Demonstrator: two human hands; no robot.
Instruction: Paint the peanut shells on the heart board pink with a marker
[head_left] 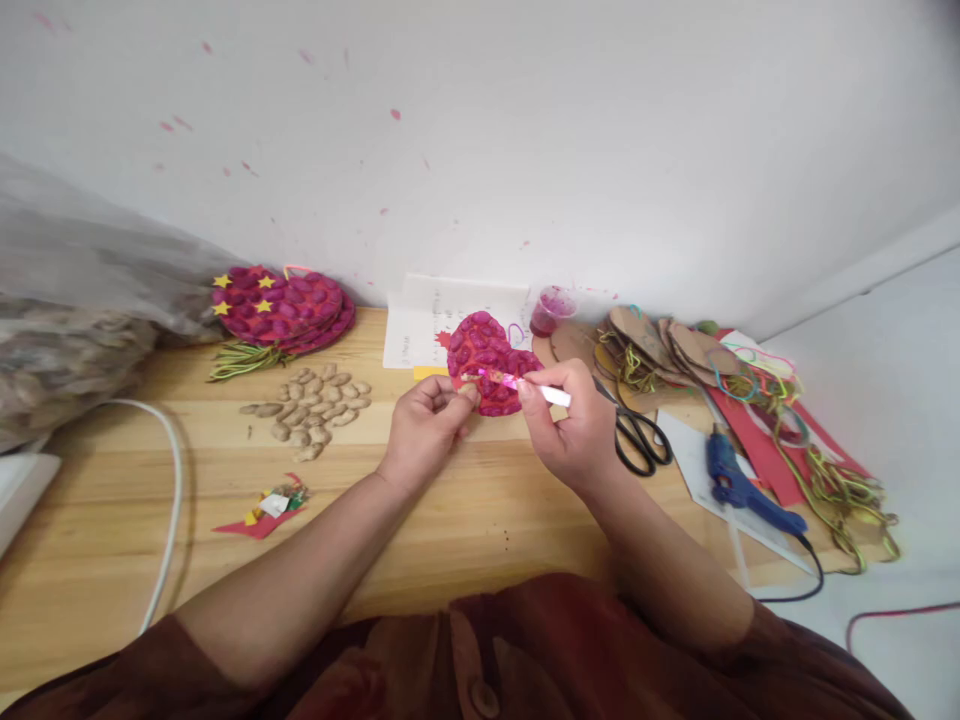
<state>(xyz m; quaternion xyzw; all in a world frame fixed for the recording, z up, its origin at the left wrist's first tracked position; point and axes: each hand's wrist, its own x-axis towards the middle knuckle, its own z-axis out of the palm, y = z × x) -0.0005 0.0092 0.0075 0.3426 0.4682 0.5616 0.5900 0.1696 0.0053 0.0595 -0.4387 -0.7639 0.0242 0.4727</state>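
Observation:
In my right hand point(570, 415) is a slim paintbrush point(556, 397) with a white handle and pink-stained front, pointing left. My left hand point(427, 425) is closed in a pinch on a small pale peanut point(469, 387), mostly covered by the fingertips, at the brush's tip. Just behind both hands lies a round red piece covered with magenta-painted peanuts point(484, 340), its lower part partly hidden by the hands and brush. A clear plastic cup of magenta paint point(553, 308) stands behind my right hand. Loose unpainted peanuts point(322, 405) are spread left of my left hand.
Finished-looking magenta discs with yellow stars point(281, 310) lie back left. Black scissors point(643, 440), a blue glue gun point(746, 485) and cardboard discs point(645, 340) are on the right. Paper scraps point(270, 508) and a white cable point(176, 480) lie left.

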